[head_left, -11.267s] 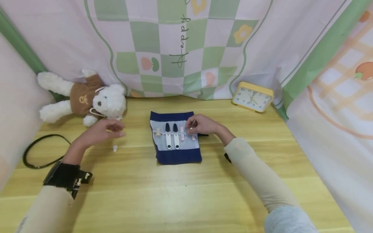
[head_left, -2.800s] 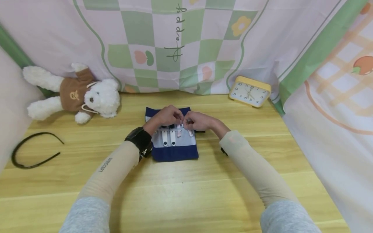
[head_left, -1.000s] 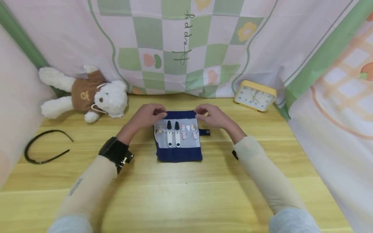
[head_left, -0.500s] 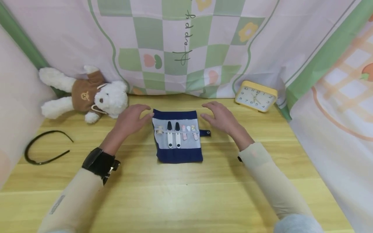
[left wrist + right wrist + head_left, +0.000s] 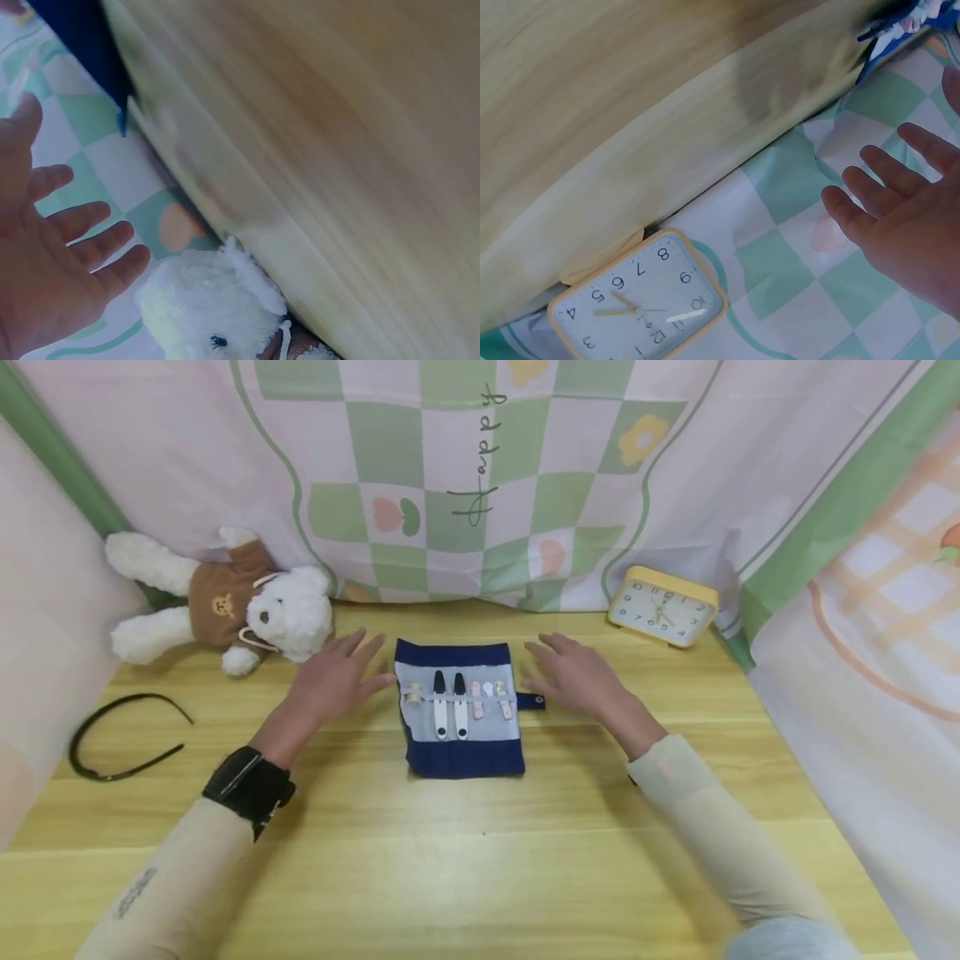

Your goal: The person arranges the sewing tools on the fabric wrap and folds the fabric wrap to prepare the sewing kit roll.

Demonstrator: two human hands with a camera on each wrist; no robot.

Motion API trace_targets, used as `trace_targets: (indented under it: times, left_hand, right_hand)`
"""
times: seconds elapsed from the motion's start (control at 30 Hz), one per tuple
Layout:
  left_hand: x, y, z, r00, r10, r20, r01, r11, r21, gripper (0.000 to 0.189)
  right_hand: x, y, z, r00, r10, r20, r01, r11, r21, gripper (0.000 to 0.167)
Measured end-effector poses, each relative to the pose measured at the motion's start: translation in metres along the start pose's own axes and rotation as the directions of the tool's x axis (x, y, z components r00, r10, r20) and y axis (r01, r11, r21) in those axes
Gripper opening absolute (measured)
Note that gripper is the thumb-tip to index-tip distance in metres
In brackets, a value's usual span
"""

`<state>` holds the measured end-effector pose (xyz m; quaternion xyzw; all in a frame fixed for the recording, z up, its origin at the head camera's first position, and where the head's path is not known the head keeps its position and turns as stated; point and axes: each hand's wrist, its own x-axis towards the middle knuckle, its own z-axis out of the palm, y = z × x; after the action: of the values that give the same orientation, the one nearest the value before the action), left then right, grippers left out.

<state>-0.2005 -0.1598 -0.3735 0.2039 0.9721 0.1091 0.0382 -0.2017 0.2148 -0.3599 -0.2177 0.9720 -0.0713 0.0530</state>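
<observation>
A navy blue fabric roll-up pouch (image 5: pixel 465 758) lies unrolled on the table, its grey lining facing up. Under its elastic band sit two slim white tools with black tips (image 5: pixel 440 706), two pink clips (image 5: pixel 477 700), a small round white piece (image 5: pixel 488 689) and a beige piece (image 5: pixel 413 695). A dark strap (image 5: pixel 531 701) with a snap sticks out on the right. Left of the pouch my left hand (image 5: pixel 330 681) hovers with fingers spread and holds nothing. On the other side, my right hand (image 5: pixel 573 677) is likewise spread and bare, its fingers close to the strap.
A white plush toy (image 5: pixel 225 602) in a brown top lies at the back left. In front of it is a black headband (image 5: pixel 93 735). A yellow alarm clock (image 5: pixel 663 607) stands at the back right, before a checked curtain (image 5: pixel 465 485).
Both hands have let go of the pouch's top corners and spread apart. The small white piece, earlier on the table at left, now sits under the band between the pink clips.
</observation>
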Motion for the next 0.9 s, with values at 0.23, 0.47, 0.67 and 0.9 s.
trace_targets:
  times: [0.23,0.47,0.67,0.9]
  left_hand:
    - [0.009,-0.006,0.015,0.995,0.016,0.094,-0.022,0.998,0.054,0.082]
    - [0.023,-0.011,0.023,0.992,0.011,0.124,-0.020,0.997,0.076,0.086]
    - [0.034,-0.013,0.025,0.994,0.003,0.105,-0.010,0.998,0.068,0.087]
    - [0.048,-0.011,0.029,0.996,-0.023,0.090,0.020,0.999,0.035,0.093]
  right_hand:
    - [-0.014,0.000,0.012,0.992,-0.047,0.121,0.062,0.991,-0.118,0.079]
    - [-0.023,-0.002,0.018,0.977,-0.197,0.084,0.201,0.979,-0.033,0.084]
    - [-0.028,-0.006,0.021,0.931,-0.360,0.064,0.361,0.933,-0.001,0.081]
    - [-0.033,-0.014,0.027,0.848,-0.528,0.047,0.527,0.849,0.020,0.069]
